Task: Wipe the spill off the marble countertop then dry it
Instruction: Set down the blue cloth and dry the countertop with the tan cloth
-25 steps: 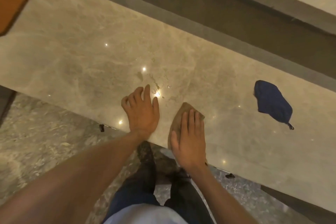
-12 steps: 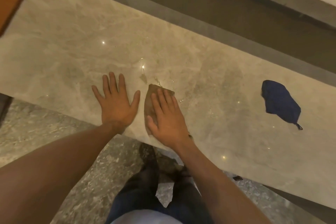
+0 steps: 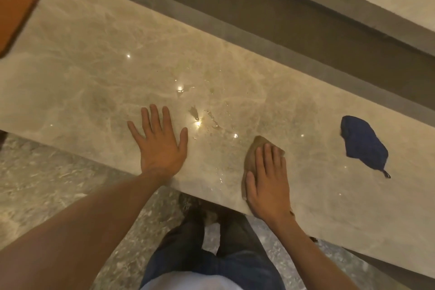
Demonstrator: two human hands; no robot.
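Both hands flat: left hand (image 3: 161, 148) bare, right hand (image 3: 267, 183) pressing brown cloth (image 3: 253, 156). Wiping step; droplets (image 3: 211, 122) at frame centre next (blue cloth (image 3: 363, 146) idle).

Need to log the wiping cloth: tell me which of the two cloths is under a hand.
The brown cloth, pressed flat under the right hand. The blue cloth lies untouched farther right.

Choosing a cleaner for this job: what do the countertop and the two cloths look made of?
Countertop: looks like polished beige-grey marble, with cloudy veining and sharp light reflections. Brown cloth, under the right hand: soft woven or microfibre fabric, matte and folded; the exact fibre is unclear. Blue cloth: matte crumpled fabric with a small hanging loop, probably microfibre or cotton.
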